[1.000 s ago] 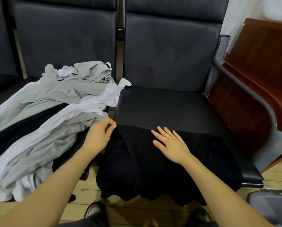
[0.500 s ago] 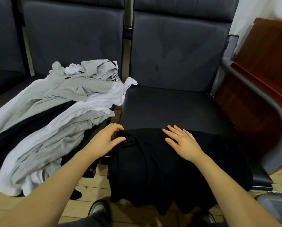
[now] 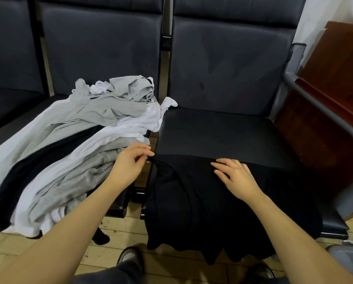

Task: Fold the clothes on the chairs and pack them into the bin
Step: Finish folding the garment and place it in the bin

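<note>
Left hand point(image 3: 131, 165): now pinches the black garment's point(image 3: 202, 201) left corner, fingers closed on it instead of loosely curled.
Right hand point(image 3: 236, 177): slides slightly rightward along the garment's top edge.

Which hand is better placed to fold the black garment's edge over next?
Probably the left hand: it already pinches the black garment at its left edge. The right hand lies flat on the cloth, holding it down on the chair seat.

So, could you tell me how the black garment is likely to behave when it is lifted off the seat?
Probably floppy: the black garment drapes over the seat edge in soft folds. It looks thin, so likely light. It may slide off the smooth seat once the right hand lifts; the left hand only pinches one corner.
</note>
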{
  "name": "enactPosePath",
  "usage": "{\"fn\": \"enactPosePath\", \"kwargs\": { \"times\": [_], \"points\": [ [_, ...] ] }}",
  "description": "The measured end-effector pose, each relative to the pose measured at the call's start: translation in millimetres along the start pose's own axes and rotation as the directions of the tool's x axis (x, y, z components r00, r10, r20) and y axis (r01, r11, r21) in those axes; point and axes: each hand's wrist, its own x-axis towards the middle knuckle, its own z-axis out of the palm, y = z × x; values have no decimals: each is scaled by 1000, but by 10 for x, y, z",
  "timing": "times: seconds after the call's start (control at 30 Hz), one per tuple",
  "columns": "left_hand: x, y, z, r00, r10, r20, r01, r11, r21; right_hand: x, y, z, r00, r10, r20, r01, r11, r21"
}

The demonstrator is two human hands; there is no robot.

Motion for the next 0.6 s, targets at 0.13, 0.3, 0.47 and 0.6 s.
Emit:
{"fn": "enactPosePath", "kwargs": {
  "times": [0.13, 0.3, 0.47, 0.6],
  "points": [
    [-63, -59, 34, 991, 28, 128, -46, 988, 148, -12, -7, -9, 1000, 9, 3, -9, 1000, 13],
    [-81, -49, 27, 995, 78, 68, -94, 956, 278, -23, -19, -13, 1000, 20, 20, -20, 1000, 14],
    [-42, 221, 7, 999, 26, -22, -24, 998, 63, -64, -5, -37, 988, 18, 156, -28, 998, 62],
    [-6, 516, 215, 999, 32, -45, -33, 999, -43, -119, -21, -7, 991, 18, 135, -37, 989, 140]
  ]
}}
